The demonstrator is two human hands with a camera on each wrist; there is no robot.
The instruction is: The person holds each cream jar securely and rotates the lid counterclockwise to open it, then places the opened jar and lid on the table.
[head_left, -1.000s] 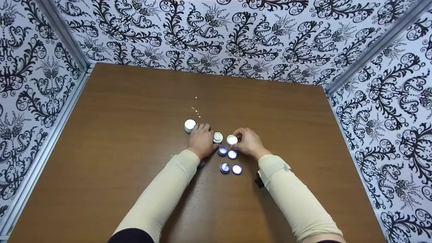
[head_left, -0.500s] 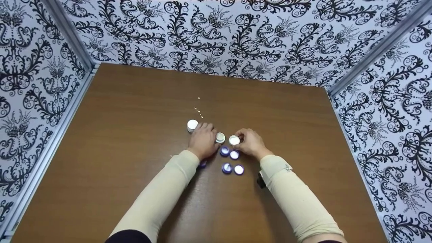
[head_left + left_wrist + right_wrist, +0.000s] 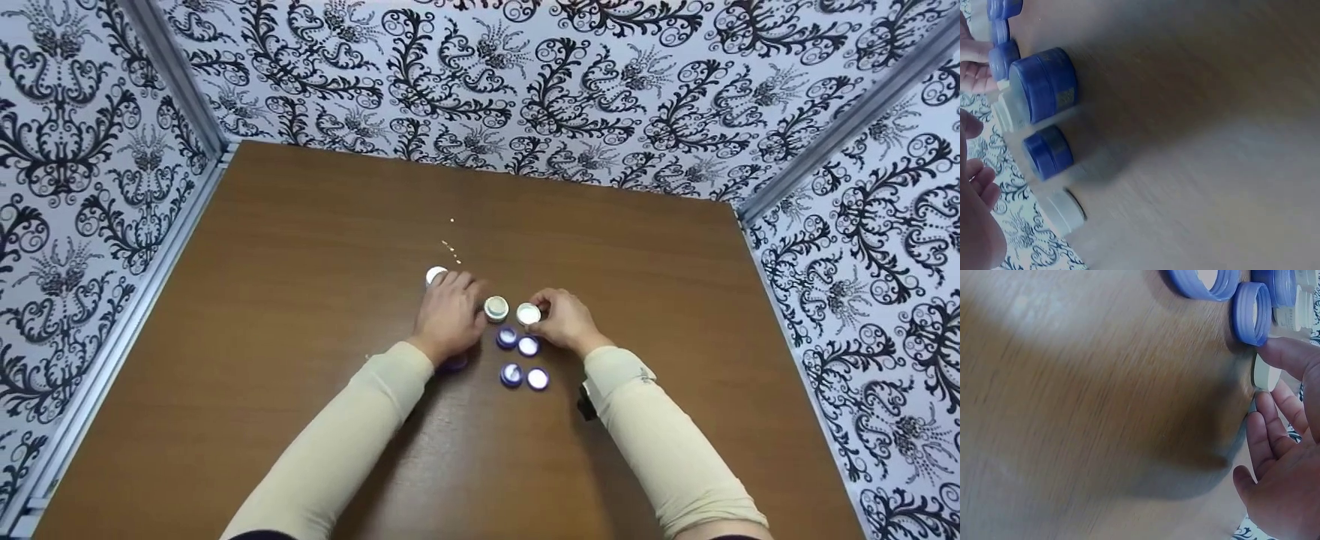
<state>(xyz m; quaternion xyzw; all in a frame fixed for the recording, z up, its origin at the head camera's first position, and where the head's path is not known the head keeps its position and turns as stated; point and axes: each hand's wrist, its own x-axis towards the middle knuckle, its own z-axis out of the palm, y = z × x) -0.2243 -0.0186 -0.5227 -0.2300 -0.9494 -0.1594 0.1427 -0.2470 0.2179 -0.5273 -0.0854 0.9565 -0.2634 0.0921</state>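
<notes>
My right hand [image 3: 568, 324] pinches a white lid [image 3: 528, 314] between thumb and fingers, low at the table; its inside faces up. In the right wrist view the thumb and fingertips meet the lid's edge [image 3: 1267, 374]. Left of the lid stands a white jar [image 3: 496, 309], uncovered. My left hand [image 3: 448, 315] is just beside that jar, holding nothing, its fingers loosely bent. It partly covers another white jar [image 3: 436, 275] with a white top. The left wrist view has the uncovered white jar [image 3: 1012, 111] partly behind a blue jar [image 3: 1047, 84].
Toward me lie two blue jars [image 3: 507, 337] [image 3: 511, 375], uncovered, and their blue lids [image 3: 529, 346] [image 3: 538, 379]. A blue jar [image 3: 453, 364] sits partly under the left wrist. Pale crumbs [image 3: 451, 248] dot the brown table [image 3: 315, 247], which patterned walls enclose.
My left hand has come off the uncovered white jar and shifted left, covering more of the other white jar. The right hand still holds the lid. The head view has shifted slightly.
</notes>
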